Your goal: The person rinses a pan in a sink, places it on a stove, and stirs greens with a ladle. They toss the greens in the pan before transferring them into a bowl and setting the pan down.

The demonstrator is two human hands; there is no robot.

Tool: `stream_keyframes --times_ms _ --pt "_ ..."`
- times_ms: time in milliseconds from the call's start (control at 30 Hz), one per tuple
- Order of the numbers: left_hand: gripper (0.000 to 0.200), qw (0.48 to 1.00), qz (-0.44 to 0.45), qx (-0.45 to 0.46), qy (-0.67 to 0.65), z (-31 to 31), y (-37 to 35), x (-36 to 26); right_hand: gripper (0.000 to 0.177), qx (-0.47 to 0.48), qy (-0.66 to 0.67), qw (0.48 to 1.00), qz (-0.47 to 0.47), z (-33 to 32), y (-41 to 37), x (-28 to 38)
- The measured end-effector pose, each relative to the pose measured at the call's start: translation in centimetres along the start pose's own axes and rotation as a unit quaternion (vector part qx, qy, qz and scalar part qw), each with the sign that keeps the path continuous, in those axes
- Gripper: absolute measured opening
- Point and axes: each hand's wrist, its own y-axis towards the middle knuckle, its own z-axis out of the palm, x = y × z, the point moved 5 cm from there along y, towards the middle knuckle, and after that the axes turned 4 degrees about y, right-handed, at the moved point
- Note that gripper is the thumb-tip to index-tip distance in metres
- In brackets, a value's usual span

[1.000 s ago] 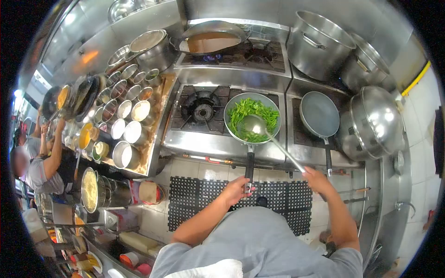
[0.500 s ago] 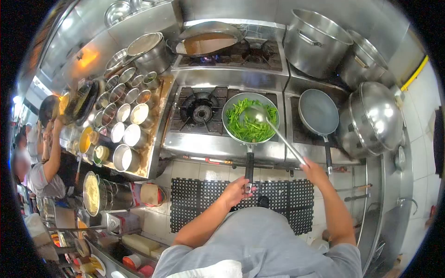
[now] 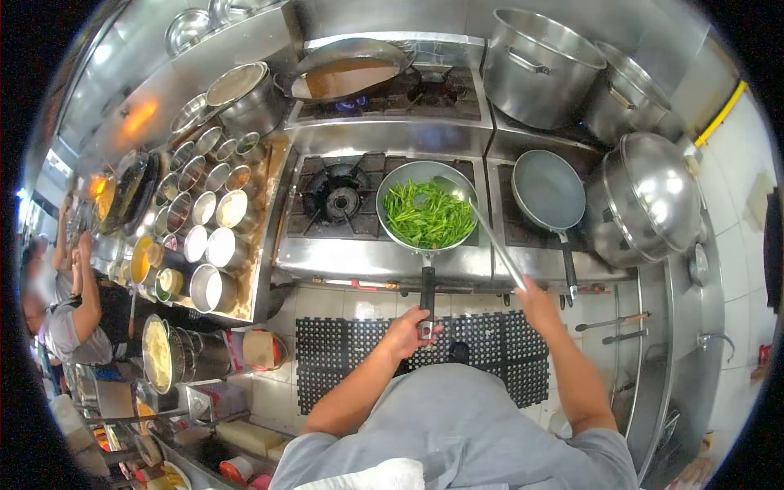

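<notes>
Long cut green vegetables (image 3: 425, 219) lie heaped in a grey frying pan (image 3: 390, 231) on the front stove. My left hand (image 3: 406, 333) is closed around the end of the pan's black handle (image 3: 427, 287). In my right hand (image 3: 536, 304) is the metal handle of a ladle (image 3: 499, 251), which slants up and left into the pan. The ladle's bowl rests among the greens at the pan's upper right side, partly hidden by them.
To the right sit a second frying pan (image 3: 549, 192) and a large domed steel pot (image 3: 649, 200). Behind stand a wok with brown liquid (image 3: 351, 77), a lit burner (image 3: 351, 104) and a tall stockpot (image 3: 539, 82). Seasoning containers (image 3: 220, 245) fill the left counter; a co-worker (image 3: 73, 327) stands beyond.
The ladle's bowl has moved from the middle of the greens to the pan's upper right side. My left hand still has the pan handle. The whole view has shifted slightly.
</notes>
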Motion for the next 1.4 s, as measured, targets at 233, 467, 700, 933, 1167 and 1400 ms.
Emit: stream_keyframes --times_ms 233,467,700,933,1167,1400 --pt "0.023 0.998 0.004 0.008 -0.068 0.9 3.2 -1.2 0.043 0.159 0.291 0.932 0.145 3.3 -0.3 5.0" --pt "0.034 0.998 -0.015 0.033 -0.059 0.3 4.4 -0.2 0.048 0.177 0.037 0.980 0.087 -4.6 -2.4 2.1" --pt "0.036 0.999 -0.013 0.004 -0.038 1.0 3.5 -1.1 0.044 0.118 -0.024 0.992 0.022 -2.5 -3.5 2.6" --pt "0.027 0.996 0.010 -0.035 -0.080 1.8 4.2 -2.0 0.046 0.084 -0.103 0.991 0.017 -0.7 -0.3 3.7" --pt "0.015 1.000 0.008 0.021 0.017 2.3 3.8 -3.0 0.042 0.131 -0.098 0.977 -0.135 -9.3 3.0 2.0" --pt "0.025 0.997 -0.041 0.066 -0.031 6.9 2.3 -9.7 0.042 0.371 -0.067 0.915 0.145 -23.8 4.1 13.3"
